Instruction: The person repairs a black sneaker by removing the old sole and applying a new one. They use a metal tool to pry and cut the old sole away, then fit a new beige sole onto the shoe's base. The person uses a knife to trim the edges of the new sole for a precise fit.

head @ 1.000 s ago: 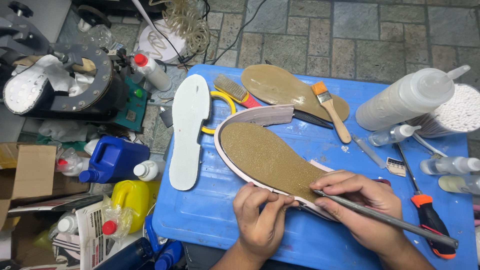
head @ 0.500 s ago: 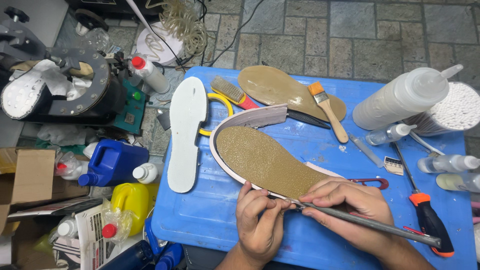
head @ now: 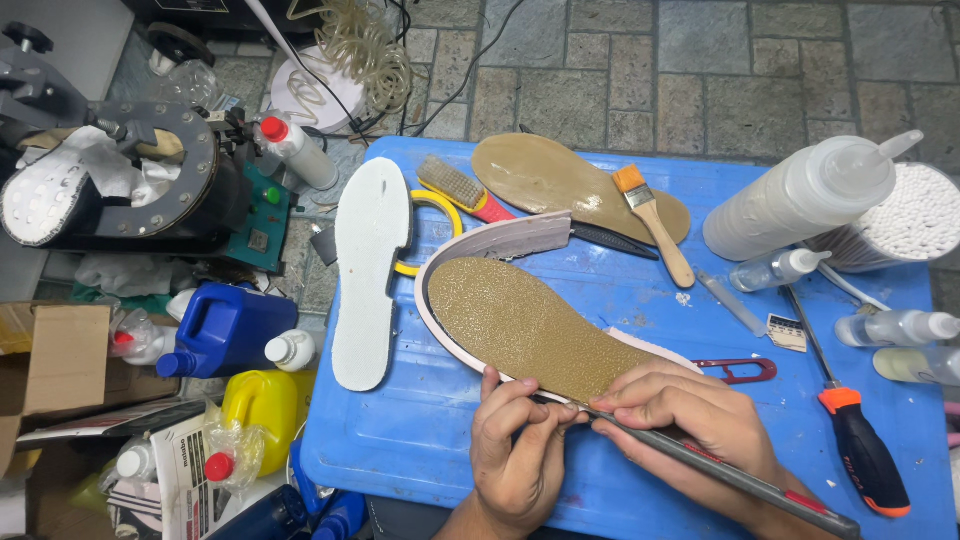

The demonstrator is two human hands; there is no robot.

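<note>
I see both hands low in the frame, meeting at the near edge of the sole [head: 525,325], which lies flat on the blue table [head: 420,440] with its grainy tan face up. The sole's long axis runs diagonally, from its rounded end at centre left down to the end under my hands at lower centre, so the sole stretches up and to the left from both hands. My left hand [head: 515,445] has its fingers curled and pinching the sole's rim, pressing it down; it holds nothing else. My right hand [head: 690,420] is closed around a long thin tool [head: 720,470], whose shaft runs from the lower right corner up to a tip that touches the rim right beside the left fingertips. The tool's line crosses the sole's axis at a shallow angle. Both hands are on the rim, the left slightly nearer the sole's middle. Farther up the table lie a white insole [head: 368,270], a second tan sole [head: 560,180], a brush [head: 655,220], a wire brush [head: 465,190] and a squeeze bottle [head: 800,195]; a screwdriver [head: 850,440] lies at right.
</note>
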